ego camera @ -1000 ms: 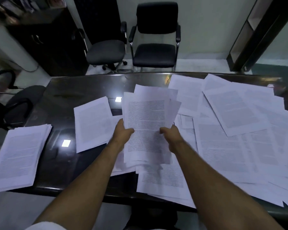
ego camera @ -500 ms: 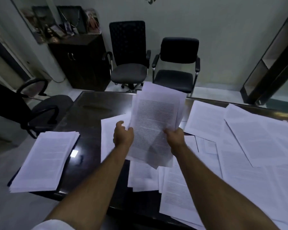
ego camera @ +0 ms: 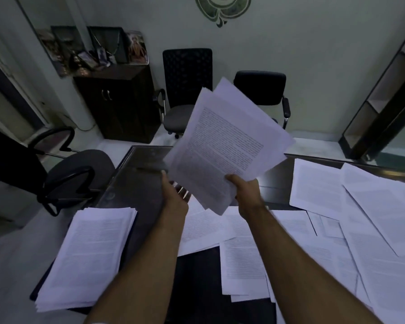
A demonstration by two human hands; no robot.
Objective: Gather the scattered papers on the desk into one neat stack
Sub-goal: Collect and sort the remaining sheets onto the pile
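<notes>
I am gripping a sheaf (ego camera: 222,146) of printed pages in my right hand (ego camera: 244,195), thumb on top and fingers curled under its near right corner. The sheaf is tilting up off the surface (ego camera: 136,183), its far end fanning out in front of the two chairs (ego camera: 220,90). My left hand (ego camera: 174,196) is hovering just left of the sheaf's near edge, palm turned toward it, fingers straight and loose, holding nothing; I cannot tell whether the fingertips are touching the paper.

A squared stack (ego camera: 89,256) is lying at the near left corner of the surface, its near end hanging a little over the edge. Loose sheets (ego camera: 337,230) are lying scattered and overlapping across the right half of the surface, from the far edge to the near one, some crooked over others. A few more sheets (ego camera: 204,228) are lying under and between my forearms, with a dark bare strip of surface showing near me.

Off to the left an armchair (ego camera: 77,169) is standing beside the surface. A dark cabinet (ego camera: 117,101) is standing against the far wall with framed pictures and small items on top. A shelf unit (ego camera: 381,97) is standing at far right.
</notes>
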